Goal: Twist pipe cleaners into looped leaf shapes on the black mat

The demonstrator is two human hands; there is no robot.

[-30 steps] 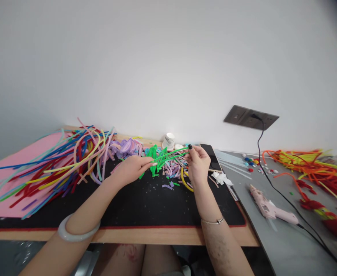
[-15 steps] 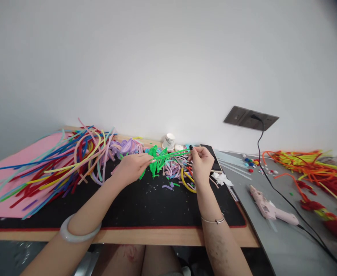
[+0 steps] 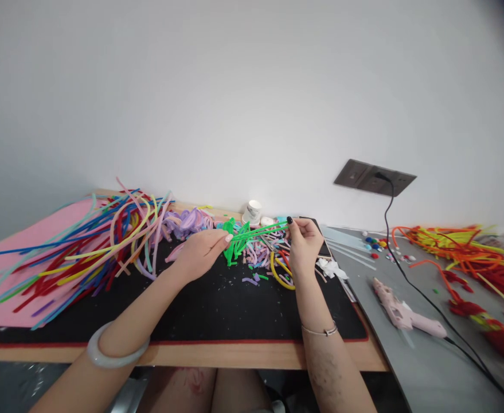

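Both hands at work below a white paper cup (image 3: 252, 212), which serves as the reference for position. The left hand (image 3: 202, 254), below and to the left of the cup, has its grip closed, thumb and fingertips clamped on one end of the thin green strands (image 3: 260, 230). The right hand (image 3: 304, 246), below and to the right of the cup, pinches the other end with a dark-nailed thumb, its grip likewise pressed together and the remaining fingers curled. The strands run nearly straight between the two hands, just below the cup, rising slightly toward the right hand. The left forearm slants in from far below and left of the cup, back of the hand upward, and bears a pale bangle (image 3: 105, 360); the right forearm rises more steeply from below and right of the cup, with a thin bracelet (image 3: 329, 331). Partly behind the strands, below the cup, is a bent green bundle (image 3: 230, 252) on a black mat (image 3: 234, 304), which covers much of the tabletop (image 3: 217, 355). Well left of the cup spreads a heap of coloured stems (image 3: 114, 246); well right of the cup and lower lies a pink glue gun (image 3: 406, 312).
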